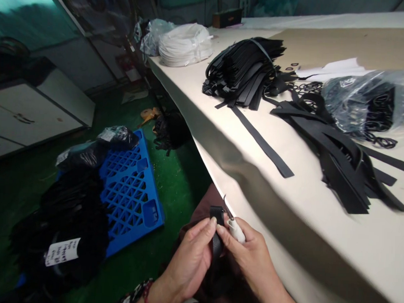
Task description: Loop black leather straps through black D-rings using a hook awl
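My left hand (194, 248) pinches a black strap (217, 210) whose upper end is folded over into a loop. In my right hand (251, 252) lies a tool with a white handle (236, 231) and a thin, hooked metal tip (225, 201) pointing up. The right thumb also presses on the strap, close to the left thumb. Both hands are above my lap, beside the table edge. A single flat black strip (263, 142) lies on the table in front of them. To its right is a loose heap of black strips (337, 160).
On the pale table (360, 250) rest a tied bundle of black strips (244, 69), a clear plastic bag (356, 99) with black pieces, and a white coil (186, 44). At left, a blue pallet (131, 189) holds dark bundles, one with a white label (62, 252).
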### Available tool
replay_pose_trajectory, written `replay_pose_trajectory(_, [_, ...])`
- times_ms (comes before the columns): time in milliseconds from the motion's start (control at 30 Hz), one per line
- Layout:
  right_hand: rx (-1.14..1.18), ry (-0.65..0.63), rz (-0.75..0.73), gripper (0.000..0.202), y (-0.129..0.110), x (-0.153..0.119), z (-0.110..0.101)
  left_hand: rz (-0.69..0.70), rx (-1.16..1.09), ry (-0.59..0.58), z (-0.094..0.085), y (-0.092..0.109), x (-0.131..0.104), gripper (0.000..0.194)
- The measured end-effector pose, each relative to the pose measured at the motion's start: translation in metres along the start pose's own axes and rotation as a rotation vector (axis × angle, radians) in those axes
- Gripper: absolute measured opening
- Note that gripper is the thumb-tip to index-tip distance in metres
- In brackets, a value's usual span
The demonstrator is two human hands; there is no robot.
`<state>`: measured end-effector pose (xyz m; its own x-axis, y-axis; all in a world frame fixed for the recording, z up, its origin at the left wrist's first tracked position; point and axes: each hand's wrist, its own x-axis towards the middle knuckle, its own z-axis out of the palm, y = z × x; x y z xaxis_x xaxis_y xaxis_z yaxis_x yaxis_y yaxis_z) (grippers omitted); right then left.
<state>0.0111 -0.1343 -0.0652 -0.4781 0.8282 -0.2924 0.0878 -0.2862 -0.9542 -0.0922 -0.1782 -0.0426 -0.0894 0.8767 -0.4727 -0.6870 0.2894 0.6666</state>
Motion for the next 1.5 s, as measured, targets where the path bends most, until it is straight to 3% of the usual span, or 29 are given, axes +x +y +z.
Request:
replay_pose_trajectory(100, [-0.034, -0.047, -0.035, 0.028, -0.005, -0.001, -0.008, -0.011, 0.222, 0.071, -0.008, 0.000, -0.002, 0.021])
replay_pose_trajectory(200, [-0.029, -0.227, 0.008, 0.025, -0.016, -0.002, -0.020, 0.230, 0.656, 0.175, -0.019, 0.017, -0.005, 0.023])
replay_pose_trajectory(233, [-0.012, -0.304, 0.038, 0.024, -0.020, -0.002, -0.023, 0.332, 0.828, 0.128, -0.020, 0.027, -0.006, 0.029])
replay_pose_trajectory(300, [0.000, -0.451, 0.075, 0.021, -0.025, -0.001, -0.028, 0.382, 1.127, -0.150, -0.019, 0.048, -0.005, 0.030])
replay_pose_trajectory(333, [-0.009, -0.510, 0.087, 0.020, -0.027, 0.000, -0.029, 0.314, 1.203, -0.299, -0.017, 0.058, -0.005, 0.031])
replay_pose_trajectory(400, [-0.067, -0.605, 0.095, 0.017, -0.027, 0.003, -0.029, 0.169, 1.307, -0.460, -0.012, 0.074, -0.002, 0.032])
replay_pose_trajectory(567, [-0.203, -0.750, 0.091, 0.011, -0.023, 0.011, -0.022, -0.073, 1.484, -0.659, -0.009, 0.088, 0.000, 0.014])
replay_pose_trajectory(633, [-0.259, -0.816, 0.033, 0.013, -0.024, 0.014, -0.016, -0.134, 1.441, -0.716, -0.013, 0.086, -0.004, 0.010])
replay_pose_trajectory(700, [-0.370, -0.864, -0.054, 0.015, -0.028, 0.018, -0.010, -0.229, 1.317, -0.694, -0.020, 0.081, -0.008, 0.010])
replay_pose_trajectory(767, [-0.488, -0.824, -0.138, 0.017, -0.033, 0.023, -0.007, -0.390, 1.076, -0.548, -0.028, 0.072, -0.013, 0.010])
replay_pose_trajectory(833, [-0.552, -0.690, -0.185, 0.017, -0.039, 0.025, -0.008, -0.506, 0.803, -0.329, -0.039, 0.062, -0.017, 0.013])
replay_pose_trajectory(933, [-0.446, -0.365, -0.201, 0.013, -0.040, 0.023, -0.014, -0.373, 0.653, -0.111, -0.053, 0.047, -0.021, 0.024])
replay_pose_trajectory(1033, [-0.242, -0.124, -0.139, 0.019, -0.030, 0.010, -0.014, -0.219, 0.564, 0.008, -0.056, 0.035, -0.024, 0.024])
replay_pose_trajectory(1200, [-0.195, -0.046, -0.209, 0.012, -0.003, -0.013, 0.004, -0.143, 0.209, 0.030, -0.047, 0.018, -0.024, 0.019])
replay_pose_trajectory(1267, [-0.213, 0.026, -0.307, 0.006, 0.004, -0.016, 0.008, -0.101, 0.207, 0.012, -0.043, 0.013, -0.023, 0.019])
replay_pose_trajectory(1333, [-0.243, 0.066, -0.413, 0.014, 0.009, -0.019, 0.009, -0.052, 0.236, 0.013, -0.039, 0.010, -0.021, 0.019])
replay_pose_trajectory(1500, [-0.304, 0.058, -0.529, 0.029, 0.013, -0.025, 0.002, 0.003, 0.279, -0.014, -0.026, 0.008, -0.017, 0.021])
